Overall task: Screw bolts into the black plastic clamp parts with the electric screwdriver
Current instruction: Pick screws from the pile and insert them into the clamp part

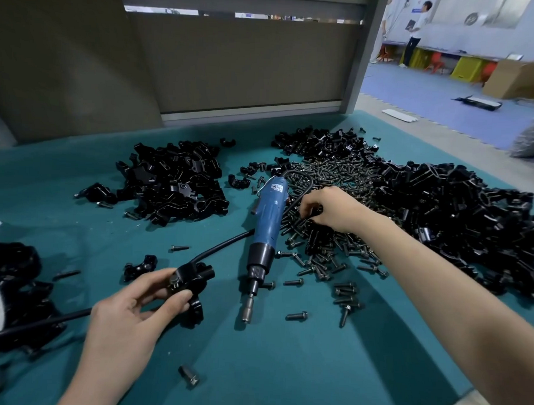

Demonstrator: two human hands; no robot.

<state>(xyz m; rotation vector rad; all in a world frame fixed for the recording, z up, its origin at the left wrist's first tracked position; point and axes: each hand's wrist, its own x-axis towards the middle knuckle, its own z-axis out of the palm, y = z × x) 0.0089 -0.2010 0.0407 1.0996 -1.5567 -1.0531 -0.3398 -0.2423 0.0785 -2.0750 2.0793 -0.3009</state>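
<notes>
left hand (126, 312) grips a clamp part (195, 275), right hand (335, 210) down in the bolt pile (318, 250)

the left hand is low and close to the person, thumb and fingers curled round the black clamp part, holding it just above the green table cover (283, 371). a seated bolt (174, 280) stands head-up in the part's top face, right by the thumb tip. the right hand reaches further out across the table, palm down, fingers bent so the tips sink among the loose bolts. whether they pinch one i cannot tell from here, as the tips are lost in the dark heap.

between the two hands lies the electric screwdriver (268, 214), untouched, flat on the cover, blue body pointing away and metal bit (247, 314) toward the person. a black cable (219, 247) comes out from under the blue body, passes behind the held part and runs off to the lower left.

black clamp parts lie in heaps all round: a left heap (174, 183) beyond the left hand, a bigger right heap (443, 210) along the right side, touching the bolt pile, and a third heap (11, 283) at the left edge. stray bolts dot the cover near the screwdriver's bit, and a lone bolt (189, 376) lies beside the left wrist. a small clamp piece (137, 268) sits just beyond the left fingers. behind the table stands a grey partition (235, 63). far off to the right a standing person (417, 31) is near a cardboard box (522, 78).
</notes>
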